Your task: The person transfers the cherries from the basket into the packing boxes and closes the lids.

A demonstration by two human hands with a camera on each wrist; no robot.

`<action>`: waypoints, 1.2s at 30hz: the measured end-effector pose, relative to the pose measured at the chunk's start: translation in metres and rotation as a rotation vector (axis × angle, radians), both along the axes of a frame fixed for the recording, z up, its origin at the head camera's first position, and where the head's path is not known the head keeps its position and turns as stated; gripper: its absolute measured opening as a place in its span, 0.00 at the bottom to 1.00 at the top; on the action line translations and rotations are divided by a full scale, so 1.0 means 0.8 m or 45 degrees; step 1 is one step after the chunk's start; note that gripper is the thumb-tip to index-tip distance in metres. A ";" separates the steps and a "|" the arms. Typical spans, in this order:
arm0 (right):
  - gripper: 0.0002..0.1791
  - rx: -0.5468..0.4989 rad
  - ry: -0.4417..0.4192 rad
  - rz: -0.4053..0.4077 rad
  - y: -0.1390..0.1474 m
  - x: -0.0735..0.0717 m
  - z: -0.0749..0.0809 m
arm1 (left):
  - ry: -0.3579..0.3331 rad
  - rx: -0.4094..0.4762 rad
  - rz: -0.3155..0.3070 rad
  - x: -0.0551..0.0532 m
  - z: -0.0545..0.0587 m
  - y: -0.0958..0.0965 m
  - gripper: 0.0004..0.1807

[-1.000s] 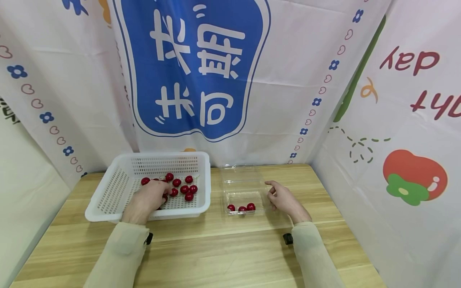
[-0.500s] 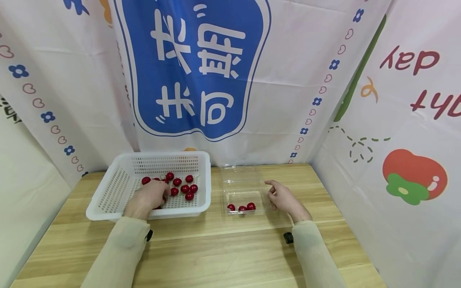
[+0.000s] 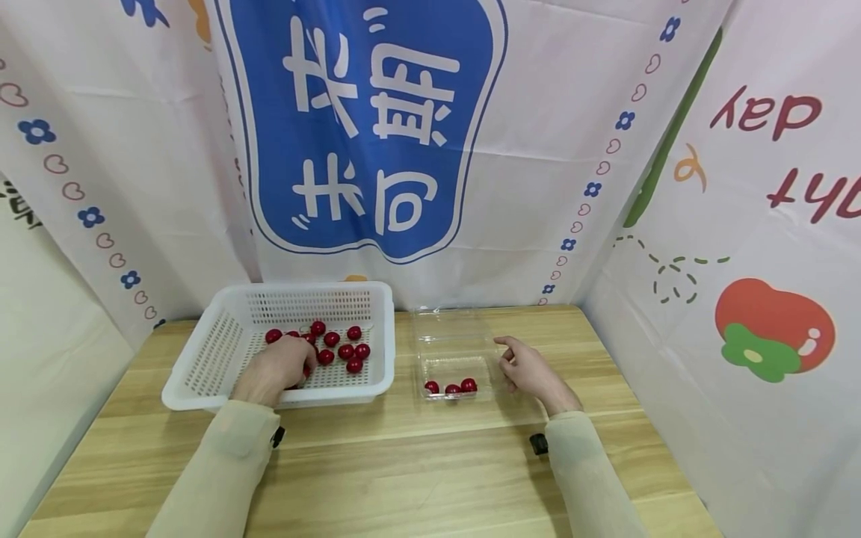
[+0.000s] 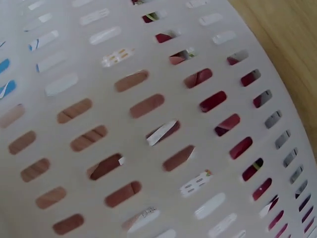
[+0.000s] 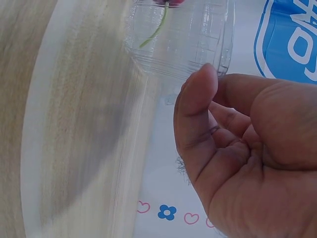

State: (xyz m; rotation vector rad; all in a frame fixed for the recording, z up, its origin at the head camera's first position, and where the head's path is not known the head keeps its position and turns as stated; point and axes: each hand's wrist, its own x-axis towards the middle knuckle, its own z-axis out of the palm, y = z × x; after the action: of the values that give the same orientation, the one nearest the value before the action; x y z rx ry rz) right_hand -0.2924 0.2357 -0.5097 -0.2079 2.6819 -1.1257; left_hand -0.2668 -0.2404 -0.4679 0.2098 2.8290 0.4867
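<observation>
In the head view, my left hand (image 3: 279,366) reaches down into a white slotted plastic basket (image 3: 232,295), among red cherries (image 3: 326,356). Its fingertips are hidden there; a cherry (image 3: 306,371) shows right beside them, and I cannot tell whether they grip it. Through the slots in the left wrist view, parts of the fingers (image 4: 89,138) and red fruit (image 4: 213,101) appear. My right hand (image 3: 531,373) rests beside a clear plastic clamshell box (image 3: 454,366), fingers loosely bent, one fingertip right at its edge. Three cherries (image 3: 453,389) lie along the box's front side.
Both containers stand on a wood-grain table (image 3: 403,463). The box's clear lid (image 3: 451,325) lies folded back towards the printed cloth (image 3: 525,187) behind the table. A side cloth (image 3: 740,224) hangs on the right.
The left hand shifts slightly among the cherries in the basket, and a cherry now shows by its fingers. The right hand and the clear box stay in place.
</observation>
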 end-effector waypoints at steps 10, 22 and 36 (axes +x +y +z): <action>0.31 0.004 0.003 0.001 -0.001 0.001 0.001 | 0.075 -0.091 -0.045 -0.002 0.009 0.007 0.14; 0.31 0.003 0.000 0.004 -0.002 0.002 0.001 | 0.270 -0.085 -0.095 0.014 0.023 0.024 0.13; 0.31 -0.006 0.009 0.001 -0.003 0.004 0.001 | 0.439 -0.051 -0.146 0.029 0.033 0.052 0.10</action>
State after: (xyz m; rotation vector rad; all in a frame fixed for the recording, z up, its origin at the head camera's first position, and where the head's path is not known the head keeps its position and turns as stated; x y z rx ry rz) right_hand -0.2895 0.2336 -0.5087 -0.2149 2.6853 -1.1337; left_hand -0.2439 -0.1989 -0.4418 0.4882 3.1323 0.4015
